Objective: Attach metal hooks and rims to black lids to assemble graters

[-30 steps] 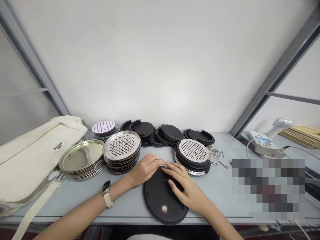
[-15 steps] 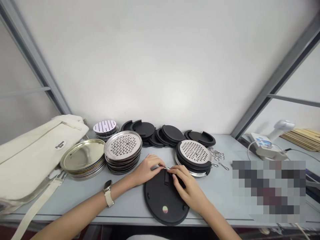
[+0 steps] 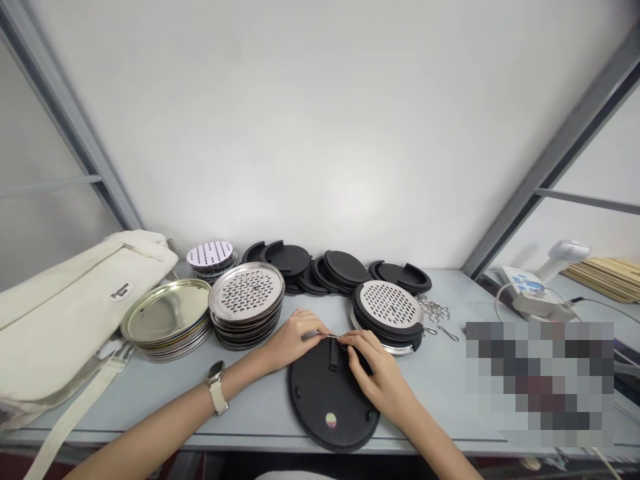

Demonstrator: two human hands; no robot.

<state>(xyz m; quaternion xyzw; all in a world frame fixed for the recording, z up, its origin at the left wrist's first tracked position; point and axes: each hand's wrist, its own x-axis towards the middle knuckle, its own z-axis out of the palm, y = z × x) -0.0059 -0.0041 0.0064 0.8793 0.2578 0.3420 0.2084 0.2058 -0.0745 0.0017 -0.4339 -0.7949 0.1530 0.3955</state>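
Note:
A round black plate (image 3: 334, 400) lies near the table's front edge, with a raised bar and a small round sticker on its face. At its far edge, my left hand (image 3: 303, 340) and my right hand (image 3: 373, 363) pinch a small metal wire hook (image 3: 334, 337) from either side. Fingers cover much of the hook, so how it joins the plate is hidden. Just beyond my right hand sits a stack topped by a perforated metal disc (image 3: 391, 304) in a black holder. Loose wire hooks (image 3: 434, 309) lie beside that stack.
Stacked grater discs (image 3: 246, 291) and gold-toned metal plates (image 3: 167, 311) stand at the left, near a white bag (image 3: 85, 300). Black holders (image 3: 345, 267) line the wall. A white device (image 3: 535, 290) with cables stands at the right, before wooden boards (image 3: 607, 275).
My right fingers have shifted very slightly at the metal hook. Both hands otherwise keep their place, and the black plate stays where it was.

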